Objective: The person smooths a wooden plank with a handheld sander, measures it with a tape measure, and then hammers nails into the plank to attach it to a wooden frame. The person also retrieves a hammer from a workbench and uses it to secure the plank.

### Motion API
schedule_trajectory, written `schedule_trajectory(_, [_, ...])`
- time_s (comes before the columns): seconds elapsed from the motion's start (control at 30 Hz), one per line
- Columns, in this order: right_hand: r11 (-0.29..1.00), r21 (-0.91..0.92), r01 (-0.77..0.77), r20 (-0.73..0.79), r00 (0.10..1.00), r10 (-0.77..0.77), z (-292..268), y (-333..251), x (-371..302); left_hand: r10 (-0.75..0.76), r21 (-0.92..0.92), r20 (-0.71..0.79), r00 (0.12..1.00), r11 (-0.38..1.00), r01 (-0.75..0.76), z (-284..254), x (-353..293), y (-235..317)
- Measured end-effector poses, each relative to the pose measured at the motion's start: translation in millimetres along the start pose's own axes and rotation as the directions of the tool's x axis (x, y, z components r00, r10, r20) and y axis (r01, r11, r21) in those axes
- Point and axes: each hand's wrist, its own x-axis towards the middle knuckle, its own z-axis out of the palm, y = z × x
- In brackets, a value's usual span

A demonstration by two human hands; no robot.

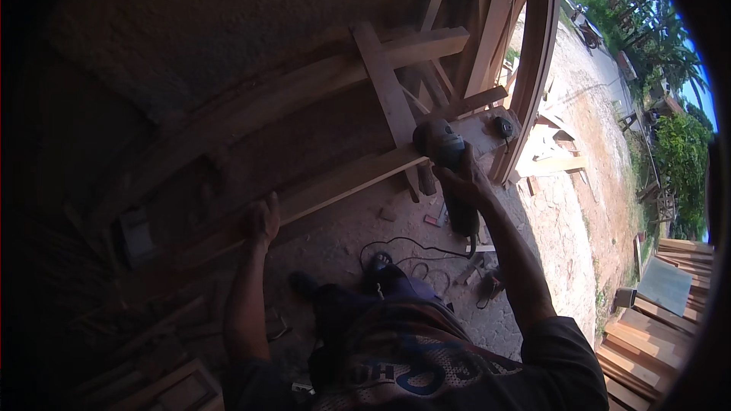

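My right hand is wrapped round the body of a corded power tool, which looks like an angle grinder. Its rounded head is at the right end of a long pale wooden plank; whether the disc touches the wood is hidden. The plank runs from the right end down to the dim left side. My left hand is closed over the plank's near edge, well to the left of the tool. A black cord trails from the tool's rear across the ground near my feet.
A crosspiece and a second beam lie beyond the plank. A small dark round object sits on a board at right. Tall timbers lean behind. Stacked boards lie lower right; wood scraps litter the ground.
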Motion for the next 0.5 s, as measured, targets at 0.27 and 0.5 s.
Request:
schedule_trajectory(0.27, [0.988, 0.005, 0.154, 0.119, 0.981, -0.154, 57.8, -30.0, -19.3, 0.116, 0.031, -0.052, 0.992, 0.993, -0.115, -1.2, -2.1, -5.0])
schedule_trajectory(0.5, [0.975, -0.106, 0.196, 0.176, 0.968, -0.176, 114.7, -82.6, -48.0, 0.199, 0.125, -0.325, 0.925, 0.978, -0.167, 4.1, -24.4, -69.4])
